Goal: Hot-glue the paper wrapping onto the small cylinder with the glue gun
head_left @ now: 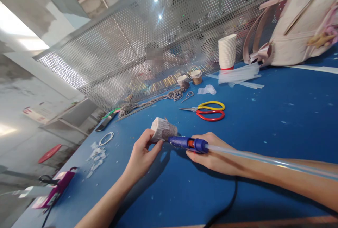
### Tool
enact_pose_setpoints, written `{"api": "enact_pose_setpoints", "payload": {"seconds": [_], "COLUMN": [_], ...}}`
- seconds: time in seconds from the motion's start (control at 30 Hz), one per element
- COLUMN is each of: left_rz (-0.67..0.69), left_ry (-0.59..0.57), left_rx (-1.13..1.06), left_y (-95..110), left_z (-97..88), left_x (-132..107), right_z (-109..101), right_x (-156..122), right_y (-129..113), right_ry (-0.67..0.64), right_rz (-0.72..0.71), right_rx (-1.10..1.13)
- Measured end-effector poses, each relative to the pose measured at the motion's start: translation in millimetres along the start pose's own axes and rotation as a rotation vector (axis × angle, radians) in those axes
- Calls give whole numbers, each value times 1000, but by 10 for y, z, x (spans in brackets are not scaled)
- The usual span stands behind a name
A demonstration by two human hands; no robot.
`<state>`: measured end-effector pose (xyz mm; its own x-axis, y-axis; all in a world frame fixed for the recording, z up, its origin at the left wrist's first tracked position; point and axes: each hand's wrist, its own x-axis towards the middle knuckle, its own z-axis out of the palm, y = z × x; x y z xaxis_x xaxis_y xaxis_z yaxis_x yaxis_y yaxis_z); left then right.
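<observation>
My left hand (141, 156) grips a small cup wrapped in twine (162, 129), holding it on its side just above the blue table (277, 126). My right hand (211, 154) holds a blue glue gun (186, 143) whose nozzle touches the cup's side. A long clear glue stick (264, 159) runs back from the gun along my right forearm. A black cord (227, 203) trails from the gun toward the near edge.
Red and yellow scissors (208, 111) lie beyond the hands. Farther back are twine coils (175, 95), two small wrapped cups (190, 78), a stack of paper cups (227, 52) and a pale backpack (298, 27). A perforated metal screen (158, 38) borders the far side. Paper scraps (96, 156) lie left.
</observation>
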<state>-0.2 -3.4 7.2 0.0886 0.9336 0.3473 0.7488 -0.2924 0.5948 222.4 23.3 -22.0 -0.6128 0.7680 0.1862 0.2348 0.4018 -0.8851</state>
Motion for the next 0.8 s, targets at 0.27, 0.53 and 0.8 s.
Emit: {"api": "enact_pose_setpoints", "payload": {"seconds": [0.27,0.53,0.8], "left_rz": [-16,-36,-54], "left_ry": [2,20,48], "left_rx": [-6,4,33], "left_y": [-9,32,9], "left_z": [-6,-5,-12], "left_x": [-11,-2,-4], "right_z": [0,1,-11], "right_x": [17,10,7], "right_y": [17,26,-12], "right_ry": [-7,5,22], "right_rz": [2,-17,2], "right_rx": [-20,-31,4]}}
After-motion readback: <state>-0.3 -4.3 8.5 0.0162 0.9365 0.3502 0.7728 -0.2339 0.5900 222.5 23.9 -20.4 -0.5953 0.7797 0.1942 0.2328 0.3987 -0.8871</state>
